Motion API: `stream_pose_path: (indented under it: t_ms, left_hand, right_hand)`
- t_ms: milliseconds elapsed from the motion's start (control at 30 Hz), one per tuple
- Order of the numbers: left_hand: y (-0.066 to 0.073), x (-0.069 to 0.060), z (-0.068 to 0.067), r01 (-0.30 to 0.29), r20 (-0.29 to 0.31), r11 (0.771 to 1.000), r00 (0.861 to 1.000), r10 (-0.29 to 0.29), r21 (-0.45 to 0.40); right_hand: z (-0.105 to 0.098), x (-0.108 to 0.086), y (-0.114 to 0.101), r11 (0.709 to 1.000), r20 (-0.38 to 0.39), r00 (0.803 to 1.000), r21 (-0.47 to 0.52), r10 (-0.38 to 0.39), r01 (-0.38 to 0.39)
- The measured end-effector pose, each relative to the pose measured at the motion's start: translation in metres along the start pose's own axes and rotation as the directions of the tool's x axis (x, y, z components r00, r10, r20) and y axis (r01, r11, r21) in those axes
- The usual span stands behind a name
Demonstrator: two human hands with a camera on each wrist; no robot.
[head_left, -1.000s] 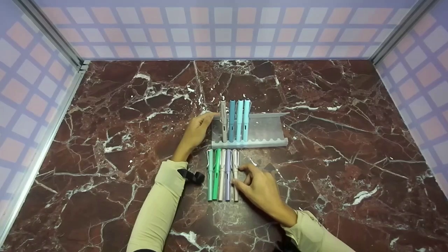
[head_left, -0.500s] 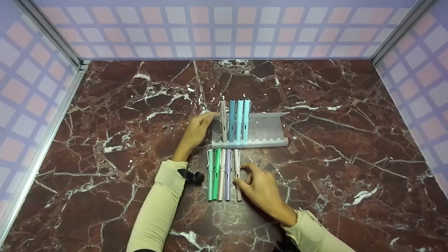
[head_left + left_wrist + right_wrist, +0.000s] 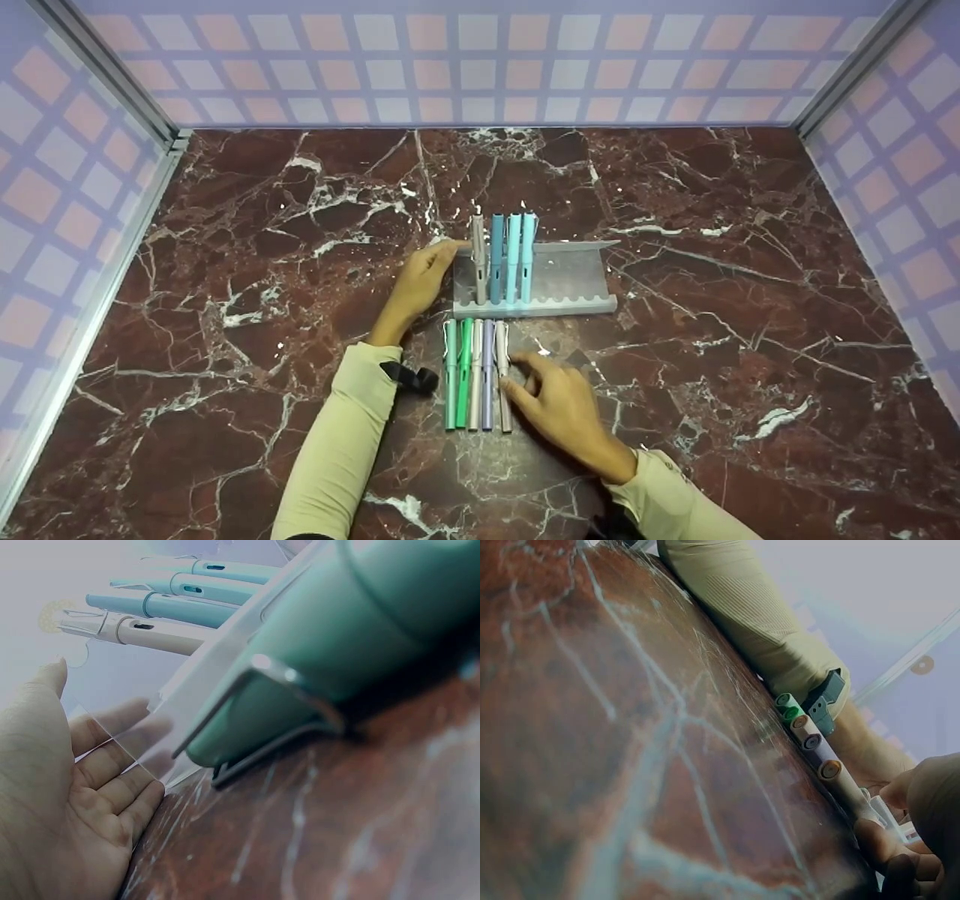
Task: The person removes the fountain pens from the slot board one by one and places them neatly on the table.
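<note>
With thumb and index finger my right hand (image 3: 566, 412) pinches a beige pen (image 3: 502, 341) lying at the right end of a row on the table. To its left lie a lavender pen (image 3: 488, 375), another beige pen (image 3: 476, 375), a bright green pen (image 3: 464, 382) and a mint-green pen (image 3: 451, 375). My left hand (image 3: 420, 283) rests against the left edge of a clear pen stand (image 3: 570, 277); in the left wrist view its fingers (image 3: 112, 765) show through the clear panel. Standing in its left slots are a taupe pen (image 3: 480, 262), a dark blue pen (image 3: 496, 255) and two light blue pens (image 3: 514, 259).
The stand's notched front ledge (image 3: 577, 306) runs on to the right of the standing pens. Around everything spreads a dark red marbled table (image 3: 750, 315). Checked walls (image 3: 480, 67) close it in at the back and both sides.
The beige pen under my right hand shifted slightly right, apart from the lavender one, then back left. It also seems to have rolled a little. My left hand and the stand have stayed put.
</note>
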State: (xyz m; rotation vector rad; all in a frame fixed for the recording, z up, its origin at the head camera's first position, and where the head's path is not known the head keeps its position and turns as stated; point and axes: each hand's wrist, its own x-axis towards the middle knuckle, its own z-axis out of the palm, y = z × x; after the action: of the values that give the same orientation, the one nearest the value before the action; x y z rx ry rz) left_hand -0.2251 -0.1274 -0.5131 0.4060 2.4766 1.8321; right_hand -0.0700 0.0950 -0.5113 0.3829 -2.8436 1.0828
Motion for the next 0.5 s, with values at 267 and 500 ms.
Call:
stream_pose_path:
  t_ms: [267,500]
  left_hand:
    - [-0.006,0.001,0.001,-0.035,-0.005,0.999,0.999,0.035,-0.006]
    - [-0.005,0.002,0.0,-0.014,0.002,1.0,1.0,0.014,-0.02]
  right_hand:
    - [0.002,0.0,0.004,0.999,-0.047,0.999,0.054,0.005,-0.002]
    - [0.001,0.007,0.011,0.992,-0.092,0.996,0.121,-0.013,0.024]
